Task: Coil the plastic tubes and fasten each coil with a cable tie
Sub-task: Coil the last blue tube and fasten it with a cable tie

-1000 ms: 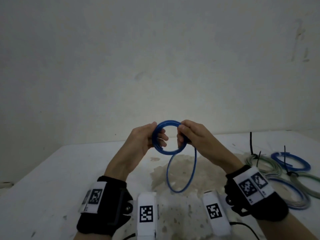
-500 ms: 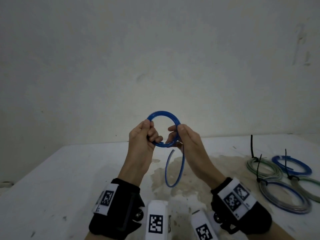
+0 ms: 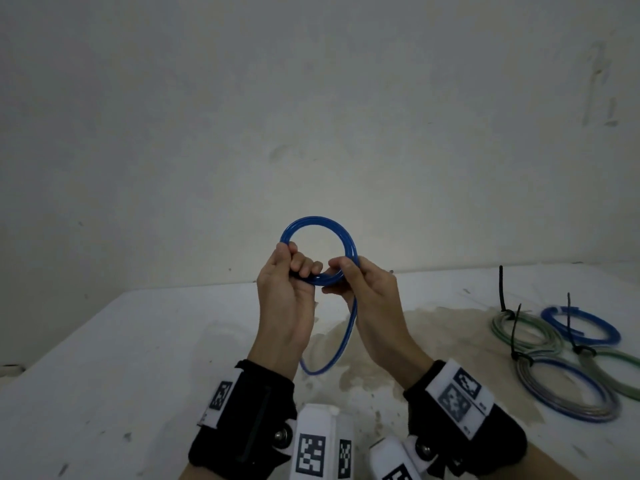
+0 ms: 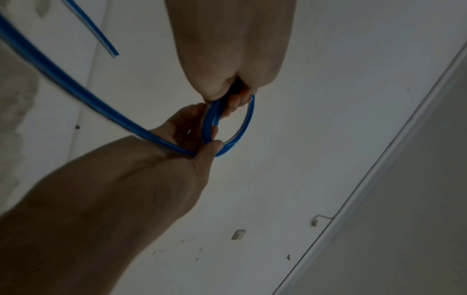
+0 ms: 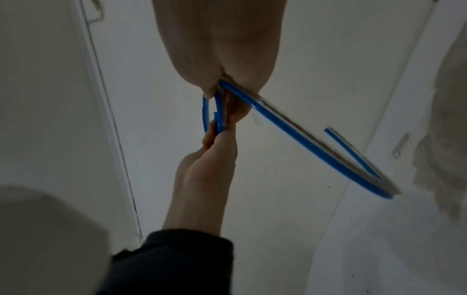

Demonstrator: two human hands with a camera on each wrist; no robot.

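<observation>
A blue plastic tube (image 3: pixel 349 242) is wound into a small coil that I hold up in the air in front of the wall. My left hand (image 3: pixel 294 268) grips the coil's lower left side with its fingers curled through the ring. My right hand (image 3: pixel 349 278) pinches the lower right side, where the turns meet. The loose tail (image 3: pixel 346 337) hangs down from the right hand and curves back under my left wrist. The left wrist view shows the coil (image 4: pixel 248 119) between both hands and the tail's free end (image 4: pixel 113 54). The right wrist view shows the coil (image 5: pixel 206 111) edge-on and the tail (image 5: pixel 303 137).
Several coils tied with black cable ties lie on the white table (image 3: pixel 138 358) at the right: a green coil (image 3: pixel 498 332), a blue coil (image 3: pixel 609 336) and a blue-and-clear coil (image 3: pixel 530 386). One tie's tail (image 3: pixel 501 289) sticks up. A brown stain (image 3: pixel 433 323) marks the tabletop beneath my hands.
Both hands rose with the coil and came closer together. The left hand shifted its grip to the coil's lower left, and the hanging tail swung left beneath it.
</observation>
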